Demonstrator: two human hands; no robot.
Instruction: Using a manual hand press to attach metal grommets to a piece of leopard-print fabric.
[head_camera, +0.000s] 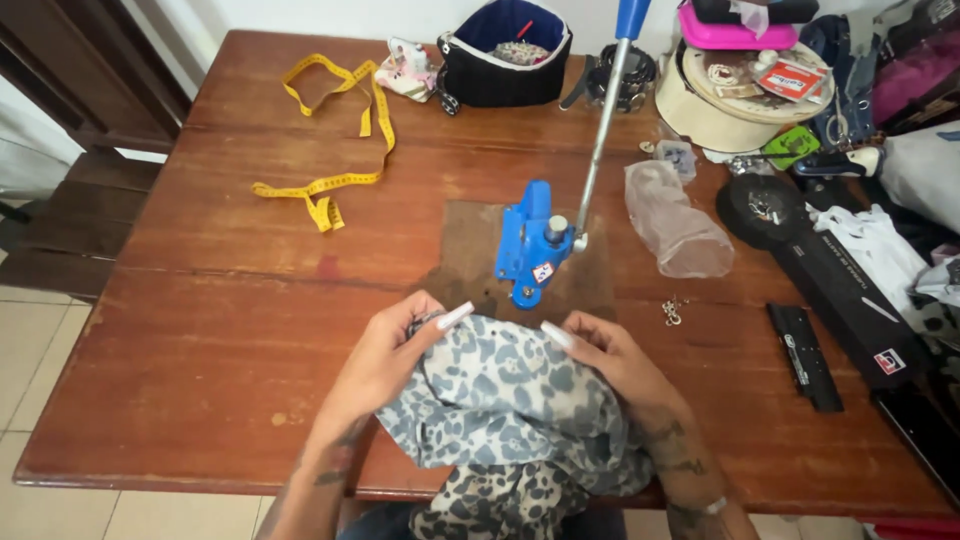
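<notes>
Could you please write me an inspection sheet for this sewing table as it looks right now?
Surface: wooden table, worn, with a dark mat under the press.
Job's things: grey leopard-print fabric bunched at the near edge; blue hand press just beyond it, lever up.
Clutter: yellow tape measure, black fabric basket, clear plastic bag, round tin, small metal fittings.
Hands: left hand and right hand both grip the fabric.
Cables: nothing seen.
Surroundings: tiled floor at left; piled bags and cloth at right.
</notes>
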